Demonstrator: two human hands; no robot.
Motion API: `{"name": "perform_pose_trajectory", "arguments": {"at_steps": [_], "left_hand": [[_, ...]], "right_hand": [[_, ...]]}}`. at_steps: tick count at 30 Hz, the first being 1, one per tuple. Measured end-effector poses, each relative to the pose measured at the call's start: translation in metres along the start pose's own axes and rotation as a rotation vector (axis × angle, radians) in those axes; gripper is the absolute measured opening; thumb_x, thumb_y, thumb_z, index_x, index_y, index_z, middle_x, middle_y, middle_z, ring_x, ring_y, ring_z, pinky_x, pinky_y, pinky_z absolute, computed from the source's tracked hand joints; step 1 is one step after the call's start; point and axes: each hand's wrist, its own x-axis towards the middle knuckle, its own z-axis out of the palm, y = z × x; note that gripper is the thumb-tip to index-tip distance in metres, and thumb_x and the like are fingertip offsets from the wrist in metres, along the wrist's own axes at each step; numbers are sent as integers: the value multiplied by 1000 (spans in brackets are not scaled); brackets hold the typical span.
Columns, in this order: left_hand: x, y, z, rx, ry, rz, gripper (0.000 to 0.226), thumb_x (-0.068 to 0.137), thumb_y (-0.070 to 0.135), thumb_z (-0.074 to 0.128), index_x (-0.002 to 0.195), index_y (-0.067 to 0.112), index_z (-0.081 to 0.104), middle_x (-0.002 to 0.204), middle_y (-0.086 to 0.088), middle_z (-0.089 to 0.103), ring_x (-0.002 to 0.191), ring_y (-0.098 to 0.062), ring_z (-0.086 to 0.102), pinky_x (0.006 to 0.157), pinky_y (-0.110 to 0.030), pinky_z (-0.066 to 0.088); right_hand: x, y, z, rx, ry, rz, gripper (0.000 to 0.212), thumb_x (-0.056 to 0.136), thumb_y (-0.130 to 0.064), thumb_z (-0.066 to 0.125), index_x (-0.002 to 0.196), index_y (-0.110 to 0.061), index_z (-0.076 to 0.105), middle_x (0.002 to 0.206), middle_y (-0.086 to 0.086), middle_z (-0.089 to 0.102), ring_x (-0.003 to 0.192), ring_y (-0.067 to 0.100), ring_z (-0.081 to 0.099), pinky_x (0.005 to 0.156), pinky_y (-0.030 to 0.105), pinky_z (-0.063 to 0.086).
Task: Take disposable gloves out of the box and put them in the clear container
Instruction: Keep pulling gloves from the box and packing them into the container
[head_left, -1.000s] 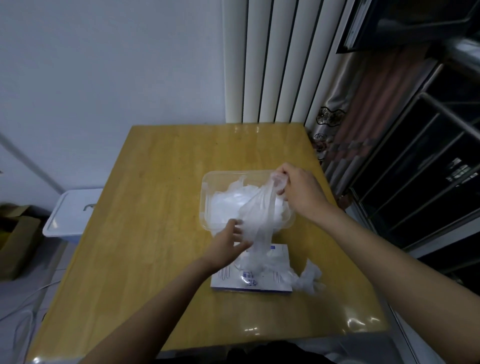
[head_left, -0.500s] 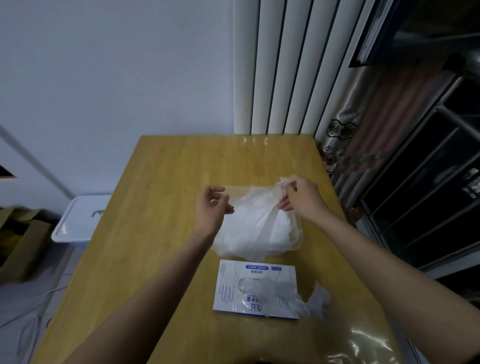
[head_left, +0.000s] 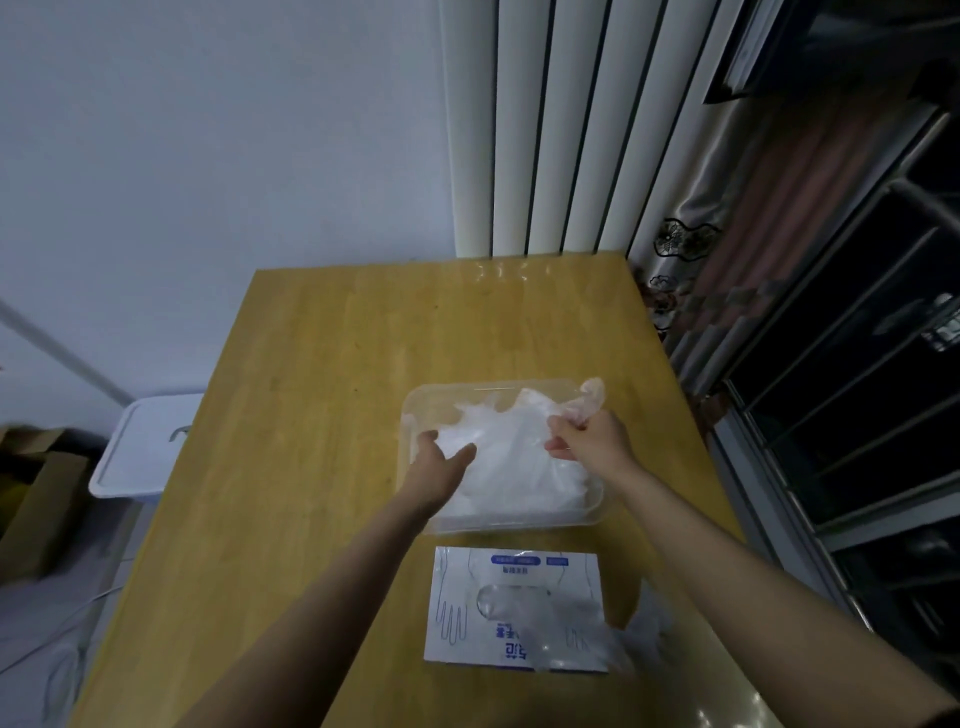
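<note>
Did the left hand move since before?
Yes. The left hand moved away from the box, onto the gloves in the clear container.

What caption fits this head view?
Left hand rests on gloves in the clear container; right hand grips one; glove box lies nearer.

A container (head_left: 519, 526) sits on the table (head_left: 322, 415), right of centre, with gloves (head_left: 519, 462) piled in it. A box (head_left: 462, 597) lies in front of it, by the near edge, and a loose glove (head_left: 647, 623) lies just right of the box. The left hand (head_left: 439, 467) rests on the gloves at the container's left side. The right hand (head_left: 592, 439) grips a glove (head_left: 589, 400) over its far right corner. A bin (head_left: 150, 447) stands on the floor left of the table.
</note>
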Motion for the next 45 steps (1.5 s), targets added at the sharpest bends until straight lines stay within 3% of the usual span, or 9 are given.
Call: {"name": "perform_pose_trajectory", "arguments": {"at_steps": [4,7,11,17,24,31,38,41,45], "left_hand": [[3,6,2,-230,-102,-92,58,93,24,59,138,4,29,112,-16,59,87,-22,62,73,-30,52],[7,14,1,-324,146,134,36,88,-2,59,119,6,44,90,-8,58,80,-23,60,67,-28,53],[3,44,-4,-404,307,479,26,92,-4,50,90,21,46,85,-1,51,73,-14,62,60,-23,53],[-1,59,-11,-313,331,683,29,93,-3,48,93,25,43,90,3,50,70,-13,59,51,-23,48],[22,12,-15,334,286,557,34,95,-2,42,127,11,42,126,-7,48,89,-11,53,64,-13,43],[37,4,-10,759,341,497,56,93,3,52,143,11,30,138,-13,36,115,-26,46,92,-32,43],[31,4,2,909,309,698,42,86,-3,51,126,11,49,125,-10,49,108,-24,49,94,-35,43],[32,-1,8,927,177,698,40,96,7,45,135,16,41,133,-5,43,111,-19,47,94,-30,42],[38,-5,18,1063,91,636,44,99,23,43,141,16,31,141,-7,35,122,-25,40,98,-35,39]], "right_hand": [[7,6,2,-31,96,-11,27,97,-16,51,94,7,67,79,10,68,57,9,60,47,12,48],[5,12,2,-332,113,-124,30,98,-27,49,86,-8,69,80,-1,70,60,6,56,55,20,44],[5,15,3,-445,221,-340,40,94,-46,37,97,-13,59,83,0,63,73,16,59,60,33,49],[-2,5,-6,-372,330,-459,28,99,-32,40,102,-7,52,67,2,57,55,23,54,48,41,43],[-2,12,10,-839,16,-283,16,98,-12,47,113,-9,46,92,8,66,76,23,64,62,34,53],[5,8,24,-859,-90,-204,14,98,-5,40,108,-6,49,94,10,64,75,21,59,59,29,48],[2,0,15,-650,-111,-78,50,96,-46,45,132,-13,36,116,6,58,87,18,60,61,23,43],[-10,-2,11,-634,111,-298,53,92,-38,58,133,-12,38,132,4,48,115,19,50,84,21,40],[-24,-8,15,-578,262,-857,30,84,-5,67,111,-9,57,109,7,60,105,12,47,89,28,47]]}}
